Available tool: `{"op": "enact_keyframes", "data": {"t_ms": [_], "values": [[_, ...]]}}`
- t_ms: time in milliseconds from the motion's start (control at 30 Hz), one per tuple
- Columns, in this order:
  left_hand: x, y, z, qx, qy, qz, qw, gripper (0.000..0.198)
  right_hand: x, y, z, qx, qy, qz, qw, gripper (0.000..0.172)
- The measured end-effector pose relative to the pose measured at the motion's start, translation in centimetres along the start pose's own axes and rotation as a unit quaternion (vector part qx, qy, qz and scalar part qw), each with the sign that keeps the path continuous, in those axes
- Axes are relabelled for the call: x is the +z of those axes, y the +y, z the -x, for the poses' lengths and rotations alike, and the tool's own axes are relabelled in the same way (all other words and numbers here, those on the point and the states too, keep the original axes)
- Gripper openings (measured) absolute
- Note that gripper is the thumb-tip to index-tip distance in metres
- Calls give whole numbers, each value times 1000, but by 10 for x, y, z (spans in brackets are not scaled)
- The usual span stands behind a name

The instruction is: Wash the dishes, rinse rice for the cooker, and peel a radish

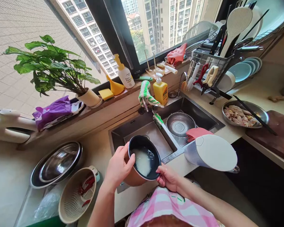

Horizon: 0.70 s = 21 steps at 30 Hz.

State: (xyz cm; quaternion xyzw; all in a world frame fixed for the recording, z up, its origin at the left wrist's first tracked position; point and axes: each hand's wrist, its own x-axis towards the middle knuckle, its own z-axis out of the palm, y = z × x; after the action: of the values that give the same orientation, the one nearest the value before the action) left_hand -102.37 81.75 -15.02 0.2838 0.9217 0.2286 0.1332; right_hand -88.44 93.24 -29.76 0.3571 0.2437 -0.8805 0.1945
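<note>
Both hands hold a rice cooker inner pot, dark inside and copper-brown outside, tilted over the front edge of the sink. White rice lies in cloudy water at its bottom. My left hand grips the pot's left rim, the thumb over the edge. On the lower right rim my right hand is closed, thumb on top. Above the sink stands a faucet with a green-and-white striped cloth wrapped over it. A mesh strainer rests in the right basin.
A lidded white container stands right of the pot, near a pan of meat. Metal bowls and a colander with red chillies are at left. Along the sill are a plant and a yellow detergent bottle.
</note>
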Motion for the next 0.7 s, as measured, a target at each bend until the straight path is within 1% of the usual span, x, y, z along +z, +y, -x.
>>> {"op": "enact_keyframes", "data": {"t_ms": [100, 133, 267, 367, 500, 700], "values": [[2, 3, 0, -6, -6, -34, 999, 49, 0, 0, 0, 42, -23, -14, 999, 3], [2, 4, 0, -10, -9, -46, 999, 49, 1, -1, 0, 52, -29, -17, 998, 2], [3, 11, 0, -18, -18, -98, 995, 48, 0, -3, -2, 92, -47, -22, 994, 13], [3, 17, 1, -19, -22, -127, 991, 49, -2, -4, -4, 99, -65, -24, 993, 16], [3, 22, 0, -28, -33, -160, 986, 51, -4, -5, -5, 99, -85, -27, 991, 16], [3, 25, 0, -40, -43, -175, 983, 52, -5, -7, -5, 98, -87, -23, 991, 12]]}}
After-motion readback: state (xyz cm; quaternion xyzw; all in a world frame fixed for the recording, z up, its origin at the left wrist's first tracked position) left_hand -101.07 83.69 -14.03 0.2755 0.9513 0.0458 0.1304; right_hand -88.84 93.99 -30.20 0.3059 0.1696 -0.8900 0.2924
